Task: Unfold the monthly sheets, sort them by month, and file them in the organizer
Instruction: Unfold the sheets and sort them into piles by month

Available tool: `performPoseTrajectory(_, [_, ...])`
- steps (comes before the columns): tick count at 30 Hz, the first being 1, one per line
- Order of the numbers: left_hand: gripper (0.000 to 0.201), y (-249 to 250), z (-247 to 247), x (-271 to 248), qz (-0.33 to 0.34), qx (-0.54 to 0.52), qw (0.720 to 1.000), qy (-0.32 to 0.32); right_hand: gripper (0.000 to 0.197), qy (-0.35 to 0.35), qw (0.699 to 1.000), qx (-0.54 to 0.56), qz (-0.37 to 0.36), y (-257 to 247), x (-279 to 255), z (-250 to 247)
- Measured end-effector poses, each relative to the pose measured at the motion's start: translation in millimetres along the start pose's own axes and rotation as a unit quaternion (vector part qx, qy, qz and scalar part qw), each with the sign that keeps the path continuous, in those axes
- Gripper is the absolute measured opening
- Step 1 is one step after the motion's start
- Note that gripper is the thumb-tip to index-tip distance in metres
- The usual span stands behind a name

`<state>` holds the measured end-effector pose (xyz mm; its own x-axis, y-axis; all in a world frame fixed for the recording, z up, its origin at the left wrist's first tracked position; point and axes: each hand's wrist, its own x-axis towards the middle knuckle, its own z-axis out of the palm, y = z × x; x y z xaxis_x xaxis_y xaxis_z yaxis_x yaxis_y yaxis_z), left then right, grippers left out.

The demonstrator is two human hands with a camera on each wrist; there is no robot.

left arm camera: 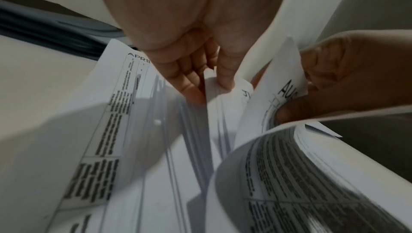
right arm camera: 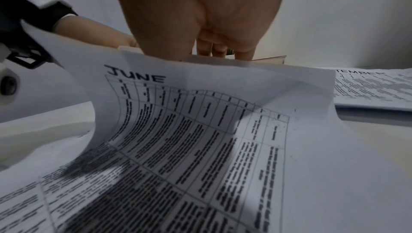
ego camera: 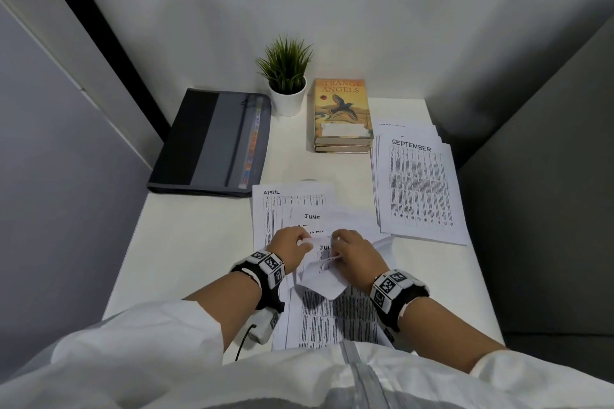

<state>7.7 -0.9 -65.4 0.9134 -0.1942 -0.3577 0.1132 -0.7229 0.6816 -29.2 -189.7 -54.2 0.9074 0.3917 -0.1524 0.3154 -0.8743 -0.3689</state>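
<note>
White printed sheets (ego camera: 327, 315) lie in a loose, overlapping pile at the table's near edge, with an April sheet (ego camera: 265, 209) beside it and a squared stack topped by September (ego camera: 420, 188) to the right. Both hands work at the pile's top: the left hand (ego camera: 288, 244) pinches sheet edges between thumb and fingertips, and the right hand (ego camera: 355, 251) pinches a curled, half-folded sheet (ego camera: 320, 280). The organizer (ego camera: 212, 143) sits closed at the far left. Thin paper pulled from both sides could tear at a crease, and neighbouring sheets may be dragged along and slip off the edge.
</note>
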Motion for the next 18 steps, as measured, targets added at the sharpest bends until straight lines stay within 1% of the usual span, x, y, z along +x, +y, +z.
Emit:
performPoseTrajectory(2, [0.012, -2, -6, 2, -0.006, -0.013, 1.0, 0.017, 0.017, 0.028, 0.999, 0.03, -0.003, -4, 0, -1])
performPoseTrajectory(5, [0.012, -6, -15, 4, -0.012, -0.034, 0.999, 0.04, 0.025, 0.061, 0.997, 0.039, -0.006, -10, 1, 0])
performPoseTrajectory(6, [0.012, -7, -17, 4, -0.015, -0.034, 0.998, 0.041, 0.024, 0.067, 0.997, 0.038, -0.01, -13, 1, 0])
performPoseTrajectory(9, [0.017, -10, -19, 2, -0.023, -0.049, 0.998, 0.024, 0.011, 0.064, 0.996, 0.06, -0.019, -15, -1, 0])
performPoseTrajectory(10, [0.019, -11, -19, 1, -0.027, -0.057, 0.998, 0.02, 0.009, 0.062, 0.996, 0.067, -0.018, -15, -1, 1])
performPoseTrajectory(13, [0.02, -13, -19, -1, -0.028, -0.053, 0.998, 0.002, 0.008, 0.069, 0.995, 0.07, -0.019, -13, -4, 1])
performPoseTrajectory(16, [0.017, -15, -18, -3, -0.023, -0.038, 0.999, -0.014, 0.009, 0.06, 0.996, 0.046, -0.044, -13, -5, 0])
performPoseTrajectory(18, [0.017, -16, -17, -3, -0.029, -0.044, 0.998, -0.016, 0.01, 0.062, 0.996, 0.049, -0.048, -13, -6, 1])
